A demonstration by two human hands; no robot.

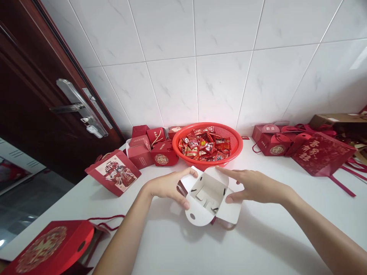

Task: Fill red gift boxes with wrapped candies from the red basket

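A small box [210,191] with a white inside stands on the white table, its flaps spread outward and its top open. Folded card tabs show at its bottom. My left hand [172,187] grips the left side of the box, with the thumb on the front-left flap and the fingers at the back-left flap. My right hand [248,186] is at the right side, its thumb on the right flap and its index finger stretched over the back flap. Directly behind the box sits a red plastic basket [236,147] holding several wrapped candies [205,145].
Red gift boxes [164,153] and a printed bag [116,172] stand left of the basket. A large red box [46,248] lies front left. More red boxes [272,143] and ribboned bags [322,152] are at right. Tiled wall behind; dark door [43,76] at left.
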